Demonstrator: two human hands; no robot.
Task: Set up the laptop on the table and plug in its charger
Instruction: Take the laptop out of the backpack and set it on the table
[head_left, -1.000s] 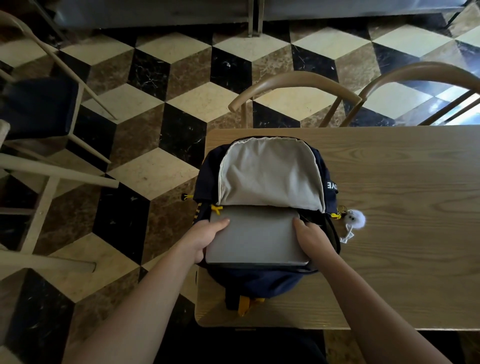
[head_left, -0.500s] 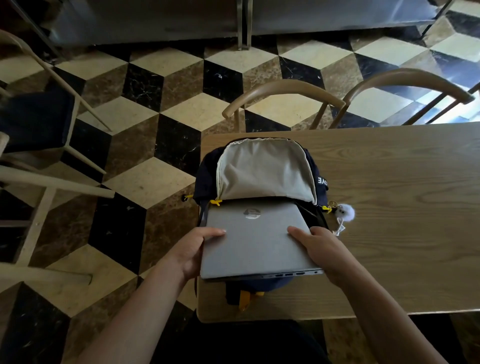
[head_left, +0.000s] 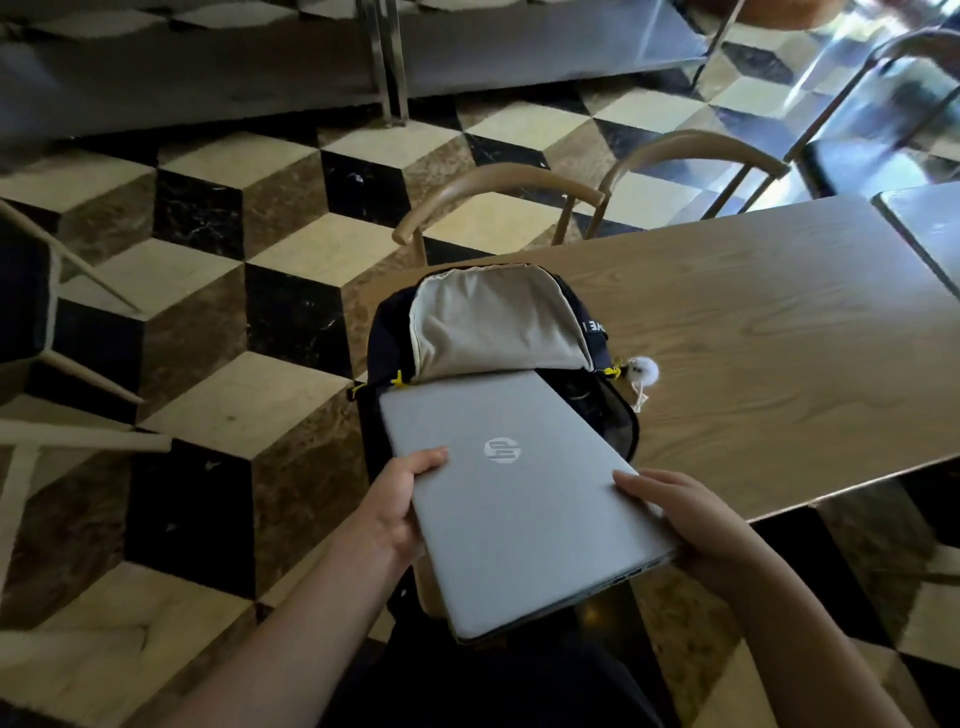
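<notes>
A closed silver laptop (head_left: 519, 499) with a round logo on its lid is almost wholly out of a dark navy backpack (head_left: 498, 317), which lies open on the left end of the wooden table (head_left: 769, 353). Only the laptop's far edge still sits under the beige lining flap. My left hand (head_left: 400, 504) grips the laptop's left edge and my right hand (head_left: 691, 525) grips its right edge near the front corner. The laptop's near end overhangs the table edge towards me. No charger is visible.
A white fluffy keychain (head_left: 641, 371) hangs from the backpack onto the table. Two curved wooden chairs (head_left: 498, 182) stand behind the table. Another chair (head_left: 47, 322) is at the left, over a checkered floor. A dark tabletop (head_left: 930, 228) adjoins at the far right.
Both hands have drawn the laptop out of the backpack towards me; the logo and most of the lid now show. The view has tilted and shifted left.
</notes>
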